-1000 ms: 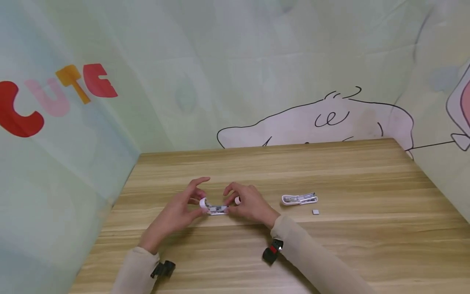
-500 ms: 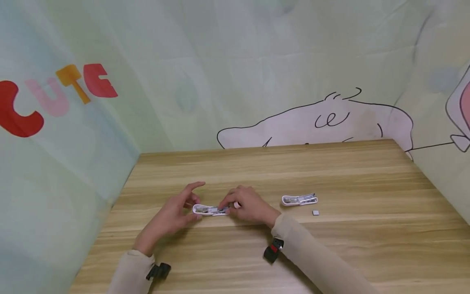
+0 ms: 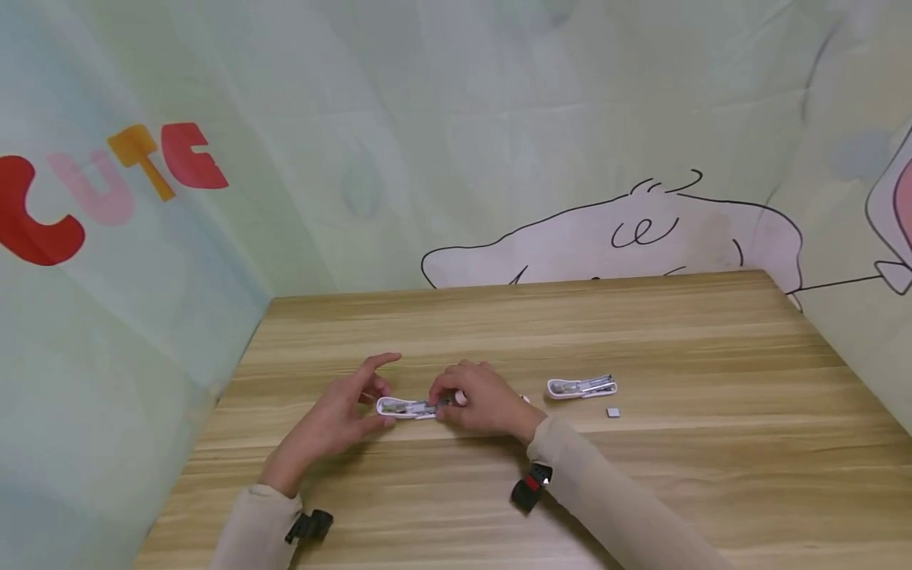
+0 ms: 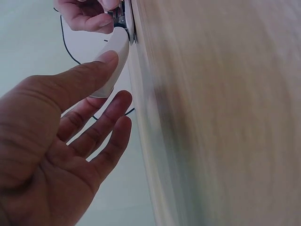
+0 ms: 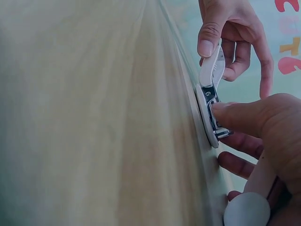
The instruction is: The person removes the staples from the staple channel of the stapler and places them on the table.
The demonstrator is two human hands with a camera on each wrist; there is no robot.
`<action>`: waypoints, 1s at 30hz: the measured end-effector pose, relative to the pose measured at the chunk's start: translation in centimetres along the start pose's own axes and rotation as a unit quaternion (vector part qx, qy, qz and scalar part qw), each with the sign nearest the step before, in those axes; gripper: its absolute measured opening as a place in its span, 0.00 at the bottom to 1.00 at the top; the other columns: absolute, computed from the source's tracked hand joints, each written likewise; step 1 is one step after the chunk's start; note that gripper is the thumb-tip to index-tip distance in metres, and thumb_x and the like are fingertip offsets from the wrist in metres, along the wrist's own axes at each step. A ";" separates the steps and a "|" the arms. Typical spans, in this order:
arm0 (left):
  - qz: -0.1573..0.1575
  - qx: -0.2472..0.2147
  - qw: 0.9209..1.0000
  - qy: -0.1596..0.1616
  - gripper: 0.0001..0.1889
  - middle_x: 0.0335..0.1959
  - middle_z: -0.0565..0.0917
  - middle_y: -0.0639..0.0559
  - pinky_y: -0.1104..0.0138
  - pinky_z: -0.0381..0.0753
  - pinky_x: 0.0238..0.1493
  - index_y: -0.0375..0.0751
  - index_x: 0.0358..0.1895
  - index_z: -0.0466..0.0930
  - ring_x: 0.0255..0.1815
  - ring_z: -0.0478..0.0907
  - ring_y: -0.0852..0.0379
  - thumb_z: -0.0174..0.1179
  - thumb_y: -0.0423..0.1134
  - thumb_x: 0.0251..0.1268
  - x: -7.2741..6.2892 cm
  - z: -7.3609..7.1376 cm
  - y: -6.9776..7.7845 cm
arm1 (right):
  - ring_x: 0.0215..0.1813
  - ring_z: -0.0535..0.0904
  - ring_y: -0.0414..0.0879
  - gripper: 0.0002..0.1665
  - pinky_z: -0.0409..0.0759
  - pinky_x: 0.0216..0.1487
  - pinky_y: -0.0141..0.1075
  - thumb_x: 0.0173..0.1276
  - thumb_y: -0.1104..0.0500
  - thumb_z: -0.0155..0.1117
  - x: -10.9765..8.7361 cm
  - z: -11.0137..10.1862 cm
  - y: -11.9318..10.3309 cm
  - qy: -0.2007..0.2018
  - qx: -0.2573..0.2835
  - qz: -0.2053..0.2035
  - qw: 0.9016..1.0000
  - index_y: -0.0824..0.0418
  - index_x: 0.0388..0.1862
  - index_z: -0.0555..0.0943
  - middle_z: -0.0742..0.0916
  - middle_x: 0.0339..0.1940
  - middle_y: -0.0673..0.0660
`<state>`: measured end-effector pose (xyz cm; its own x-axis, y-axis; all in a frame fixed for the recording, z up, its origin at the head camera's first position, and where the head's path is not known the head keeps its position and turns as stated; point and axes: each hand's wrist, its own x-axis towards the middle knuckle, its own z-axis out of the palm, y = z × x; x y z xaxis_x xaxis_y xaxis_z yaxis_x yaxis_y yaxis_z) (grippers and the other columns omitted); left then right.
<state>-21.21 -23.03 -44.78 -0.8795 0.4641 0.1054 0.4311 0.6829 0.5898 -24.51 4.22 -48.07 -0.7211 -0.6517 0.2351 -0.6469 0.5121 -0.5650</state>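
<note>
A white stapler (image 3: 406,408) with its metal inner parts showing lies folded open between the two hands. My left hand (image 3: 335,412) holds its white end between thumb and fingers, other fingers spread loosely, as the left wrist view shows at the white cover (image 4: 115,61). At the opposite end, my right hand (image 3: 480,400) pinches the metal rail (image 5: 214,117) with thumb and fingers. Tucked in the right palm is a white rod-like thing with a rounded end (image 5: 247,209); the rest of it is hidden by the hand.
To the right on the wooden table (image 3: 641,491) lies a second white stapler (image 3: 582,386), its metal parts facing up. Just in front of it is a small grey square piece (image 3: 613,412). A printed curtain (image 3: 342,158) hangs behind the table and along its left side.
The stapler's white left end has swung down from a raised tilt and now stretches out to the left. My left hand has moved slightly left and down with it; the right stays close by.
</note>
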 end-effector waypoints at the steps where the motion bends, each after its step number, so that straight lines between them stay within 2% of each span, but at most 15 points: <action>1: 0.001 0.001 1.000 0.000 0.49 0.44 0.87 0.58 0.53 0.88 0.59 0.49 0.82 0.62 0.49 0.85 0.61 0.78 0.28 0.59 0.0 0.0 0.0 | 0.48 0.81 0.40 0.06 0.74 0.54 0.39 0.68 0.56 0.77 0.0 0.0 0.1 0.007 0.007 -0.003 1.000 0.47 0.42 0.90 0.92 0.44 0.44; 6: -0.013 0.004 1.000 -0.001 0.50 0.44 0.86 0.59 0.53 0.87 0.61 0.51 0.83 0.61 0.50 0.85 0.61 0.79 0.29 0.59 0.0 -0.1 0.2 | 0.47 0.86 0.41 0.05 0.79 0.52 0.34 0.67 0.59 0.78 -0.1 0.0 0.3 0.041 0.034 -0.029 0.998 0.51 0.40 0.92 0.95 0.43 0.47; 11: -0.018 0.007 1.000 -0.001 0.50 0.45 0.86 0.60 0.53 0.87 0.61 0.53 0.83 0.61 0.50 0.85 0.60 0.79 0.30 0.60 -0.1 -0.1 0.3 | 0.47 0.86 0.41 0.07 0.78 0.52 0.34 0.66 0.59 0.79 -0.2 0.1 0.3 0.063 0.044 -0.036 0.996 0.52 0.42 0.93 0.95 0.44 0.47; 15: -0.019 0.008 1.000 0.000 0.50 0.45 0.86 0.61 0.53 0.87 0.61 0.53 0.83 0.61 0.51 0.85 0.60 0.79 0.30 0.60 -0.1 -0.1 0.3 | 0.55 0.85 0.44 0.14 0.75 0.63 0.43 0.67 0.58 0.79 -0.4 0.1 0.2 0.072 0.051 -0.021 0.996 0.51 0.51 0.92 0.95 0.46 0.46; 18: -0.018 0.006 1.000 -0.001 0.50 0.45 0.86 0.61 0.53 0.88 0.61 0.53 0.83 0.61 0.51 0.85 0.60 0.79 0.30 0.59 0.0 -0.1 0.4 | 0.63 0.83 0.46 0.20 0.68 0.72 0.51 0.67 0.58 0.79 -0.5 -0.2 -0.2 0.079 0.043 -0.017 0.996 0.50 0.57 0.89 0.94 0.44 0.44; 20: -0.014 0.005 1.000 -0.002 0.50 0.45 0.86 0.61 0.53 0.88 0.61 0.53 0.83 0.61 0.51 0.85 0.60 0.79 0.30 0.60 0.0 -0.2 0.4 | 0.65 0.81 0.48 0.22 0.65 0.74 0.55 0.67 0.58 0.79 -0.6 -0.5 -0.8 0.081 0.010 -0.030 0.996 0.49 0.59 0.87 0.94 0.42 0.43; 23: -0.008 0.003 1.000 -0.001 0.50 0.44 0.86 0.60 0.53 0.88 0.61 0.52 0.83 0.61 0.50 0.85 0.60 0.79 0.30 0.59 0.0 -0.2 0.4 | 0.65 0.81 0.47 0.24 0.64 0.74 0.55 0.68 0.57 0.78 -0.7 -0.9 -1.9 0.066 -0.076 -0.068 0.993 0.46 0.62 0.85 0.93 0.40 0.39; 26: -0.002 0.005 1.000 0.001 0.50 0.44 0.87 0.60 0.52 0.88 0.60 0.51 0.83 0.61 0.49 0.85 0.61 0.79 0.29 0.59 0.1 -0.2 0.3 | 0.62 0.82 0.45 0.27 0.66 0.73 0.53 0.69 0.57 0.75 -0.9 -1.0 -3.0 0.040 -0.162 -0.106 0.980 0.43 0.66 0.81 0.92 0.40 0.40; 30: 0.003 0.008 1.000 0.000 0.50 0.44 0.86 0.61 0.51 0.88 0.61 0.54 0.83 0.61 0.50 0.85 0.61 0.79 0.30 0.60 0.2 -0.1 0.2 | 0.60 0.82 0.44 0.33 0.69 0.75 0.52 0.70 0.58 0.70 -1.1 -0.7 -4.0 0.001 -0.227 -0.111 0.967 0.39 0.72 0.77 0.92 0.45 0.46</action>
<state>-21.30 -22.82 -44.57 -0.8770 0.4681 0.1085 0.4393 0.6894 0.5759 -21.27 3.31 -45.53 -0.5529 -0.7726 0.3120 -0.8272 0.5539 -0.0944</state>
